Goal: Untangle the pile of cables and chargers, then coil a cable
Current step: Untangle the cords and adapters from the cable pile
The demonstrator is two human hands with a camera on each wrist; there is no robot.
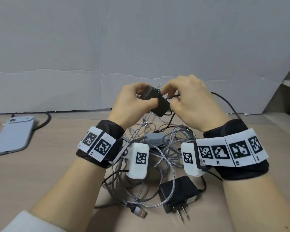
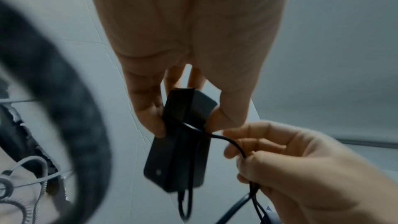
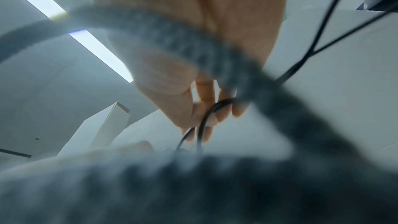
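My left hand (image 1: 134, 101) holds a black charger block (image 1: 159, 104) up above the pile, thumb and fingers pinching its sides (image 2: 183, 125). A thin black cable (image 2: 232, 142) is looped round that block. My right hand (image 1: 187, 101) pinches this black cable (image 3: 206, 118) just right of the block. Below my wrists lies the tangled pile of grey braided cables (image 1: 151, 158), with a grey adapter (image 1: 153, 138) in it. A second black charger (image 1: 179, 193) with bare prongs lies at the pile's near side. A USB plug (image 1: 139, 212) sticks out near it.
A pale blue phone (image 1: 15, 133) lies on the wooden table (image 1: 49, 164) at the left, with a thick black cord (image 1: 45, 121) behind it. A white wall stands close behind. Blurred braided cable (image 3: 193, 48) crosses the right wrist view.
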